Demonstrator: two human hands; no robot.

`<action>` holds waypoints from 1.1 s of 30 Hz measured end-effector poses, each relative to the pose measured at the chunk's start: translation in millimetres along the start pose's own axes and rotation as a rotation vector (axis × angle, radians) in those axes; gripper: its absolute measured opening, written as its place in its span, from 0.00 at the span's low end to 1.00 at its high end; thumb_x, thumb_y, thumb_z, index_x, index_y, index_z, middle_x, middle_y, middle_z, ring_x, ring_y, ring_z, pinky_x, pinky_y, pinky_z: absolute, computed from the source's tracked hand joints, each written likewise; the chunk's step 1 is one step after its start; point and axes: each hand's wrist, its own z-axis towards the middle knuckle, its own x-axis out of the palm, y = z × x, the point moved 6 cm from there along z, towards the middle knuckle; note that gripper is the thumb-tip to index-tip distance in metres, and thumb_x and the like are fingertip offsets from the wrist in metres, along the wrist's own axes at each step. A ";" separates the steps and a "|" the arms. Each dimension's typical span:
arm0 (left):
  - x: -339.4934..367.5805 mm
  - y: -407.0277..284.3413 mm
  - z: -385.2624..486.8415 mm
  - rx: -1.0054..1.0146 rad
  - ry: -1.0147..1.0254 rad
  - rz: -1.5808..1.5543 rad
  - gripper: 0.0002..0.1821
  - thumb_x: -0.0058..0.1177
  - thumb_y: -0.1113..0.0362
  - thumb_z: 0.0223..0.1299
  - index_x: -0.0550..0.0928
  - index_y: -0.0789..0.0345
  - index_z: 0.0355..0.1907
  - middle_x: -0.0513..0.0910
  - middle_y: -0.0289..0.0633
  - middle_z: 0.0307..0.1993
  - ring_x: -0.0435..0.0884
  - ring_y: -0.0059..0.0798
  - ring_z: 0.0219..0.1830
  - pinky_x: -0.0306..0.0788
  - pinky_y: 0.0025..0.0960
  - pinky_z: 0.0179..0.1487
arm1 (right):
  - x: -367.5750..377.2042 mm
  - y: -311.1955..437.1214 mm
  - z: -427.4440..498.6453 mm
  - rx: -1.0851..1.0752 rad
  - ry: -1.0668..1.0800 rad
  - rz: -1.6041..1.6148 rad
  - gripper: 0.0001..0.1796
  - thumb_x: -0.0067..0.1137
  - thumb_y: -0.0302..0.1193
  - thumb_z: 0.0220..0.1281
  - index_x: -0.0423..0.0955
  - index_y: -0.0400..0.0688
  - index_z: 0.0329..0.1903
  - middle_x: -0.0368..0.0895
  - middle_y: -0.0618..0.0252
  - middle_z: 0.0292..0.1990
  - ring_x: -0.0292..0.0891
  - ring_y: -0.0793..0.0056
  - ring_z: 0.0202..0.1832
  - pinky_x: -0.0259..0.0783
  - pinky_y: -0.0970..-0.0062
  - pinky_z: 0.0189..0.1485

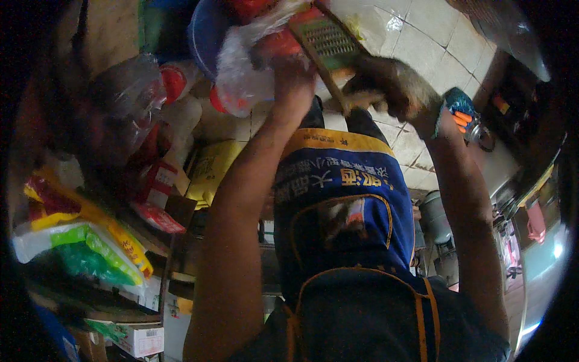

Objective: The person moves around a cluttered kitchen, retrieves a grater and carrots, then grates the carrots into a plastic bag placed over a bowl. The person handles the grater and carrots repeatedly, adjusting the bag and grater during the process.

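Note:
A wooden-framed grater (329, 43) with rows of raised teeth slants across the top of the head view. My left hand (293, 72) is at its left rail, beside a clear plastic bag (246, 68) with red showing through. Its fingers are in shadow, so its grip is unclear. On the grater's right side, my right hand (398, 88) is bent inward and blurred by motion. Whether it holds anything cannot be made out. A small orange patch shows at the lower end of the grater, between the hands. The grater's lower end reaches close to my apron (344, 172).
A blue basin (203, 40) stands behind the plastic bag. Pale floor tiles (445, 43) spread at upper right. Orange carrots (461, 120) lie in a dark bag near my right forearm. A gas cylinder (436, 217) stands at right. Shelves at left hold a green-and-white package (86, 249).

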 end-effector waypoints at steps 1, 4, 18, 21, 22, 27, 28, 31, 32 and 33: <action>5.8 -4.6 -17.7 -0.013 -0.008 -0.136 0.23 0.56 0.65 0.63 0.80 0.61 0.62 0.82 0.51 0.52 0.80 0.52 0.54 0.72 0.54 0.59 | -3.5 -7.2 15.2 -0.056 -0.006 0.028 0.46 0.63 0.56 0.59 0.69 0.34 0.71 0.82 0.48 0.60 0.81 0.61 0.58 0.78 0.69 0.58; 4.1 -39.0 -61.0 0.065 -0.027 -0.133 0.25 0.57 0.63 0.61 0.80 0.59 0.63 0.81 0.46 0.47 0.80 0.48 0.53 0.71 0.55 0.57 | -27.2 -21.1 45.0 -0.340 -0.069 -0.040 0.41 0.67 0.47 0.65 0.68 0.38 0.74 0.81 0.55 0.58 0.80 0.70 0.56 0.79 0.78 0.52; -40.0 96.9 -14.9 -0.777 -0.403 -1.025 0.43 0.62 0.59 0.67 0.57 0.74 0.77 0.77 0.64 0.60 0.82 0.51 0.57 0.76 0.43 0.62 | -34.3 -25.5 -46.9 0.508 -0.045 0.327 0.27 0.59 0.49 0.72 0.76 0.38 0.58 0.80 0.67 0.26 0.75 0.82 0.21 0.68 0.82 0.20; -39.6 102.0 -22.2 -0.807 -0.387 -1.311 0.38 0.58 0.58 0.72 0.61 0.74 0.76 0.80 0.57 0.58 0.83 0.41 0.57 0.77 0.40 0.60 | -20.4 -9.9 -64.6 0.573 0.006 0.365 0.31 0.63 0.50 0.69 0.76 0.37 0.62 0.85 0.63 0.29 0.79 0.80 0.23 0.69 0.81 0.20; -51.0 91.7 -35.5 -0.789 -0.404 -1.374 0.37 0.57 0.57 0.73 0.62 0.73 0.76 0.80 0.56 0.59 0.83 0.40 0.57 0.77 0.40 0.60 | -10.5 -7.7 -71.2 0.608 0.003 0.452 0.34 0.66 0.50 0.67 0.75 0.37 0.64 0.85 0.63 0.29 0.79 0.80 0.23 0.70 0.80 0.20; -64.9 27.9 -114.7 -0.989 -0.431 -2.254 0.35 0.48 0.44 0.78 0.66 0.65 0.76 0.73 0.52 0.70 0.77 0.43 0.67 0.69 0.47 0.71 | 38.2 -1.6 -99.8 0.512 -0.079 0.828 0.37 0.68 0.47 0.68 0.70 0.34 0.69 0.87 0.53 0.43 0.87 0.70 0.38 0.81 0.75 0.30; -69.6 17.5 -126.7 -0.932 -0.392 -2.262 0.36 0.46 0.42 0.78 0.65 0.65 0.76 0.71 0.52 0.72 0.74 0.45 0.69 0.66 0.49 0.73 | 50.7 -4.8 -107.4 0.480 -0.109 0.881 0.36 0.67 0.46 0.69 0.71 0.34 0.69 0.87 0.53 0.46 0.87 0.69 0.41 0.82 0.73 0.33; -85.9 -19.1 -147.8 -0.602 -0.132 -2.402 0.38 0.42 0.40 0.79 0.59 0.63 0.79 0.66 0.52 0.75 0.68 0.47 0.75 0.63 0.52 0.77 | 85.2 21.8 -125.2 0.385 -0.141 1.312 0.30 0.64 0.37 0.73 0.71 0.33 0.70 0.86 0.56 0.50 0.86 0.65 0.49 0.81 0.70 0.51; -89.3 -34.2 -149.3 -0.580 -0.023 -2.389 0.41 0.44 0.39 0.77 0.56 0.63 0.80 0.64 0.52 0.77 0.65 0.48 0.77 0.62 0.54 0.78 | 104.2 8.7 -135.4 0.431 -0.071 1.230 0.31 0.65 0.40 0.73 0.71 0.35 0.70 0.86 0.56 0.52 0.84 0.66 0.50 0.80 0.71 0.52; -91.5 -47.4 -147.7 -0.557 0.063 -2.358 0.44 0.45 0.37 0.76 0.53 0.62 0.82 0.62 0.51 0.78 0.62 0.50 0.79 0.61 0.55 0.78 | 118.0 2.7 -135.5 0.429 -0.028 1.157 0.32 0.65 0.44 0.72 0.73 0.37 0.69 0.86 0.57 0.52 0.84 0.68 0.49 0.79 0.72 0.50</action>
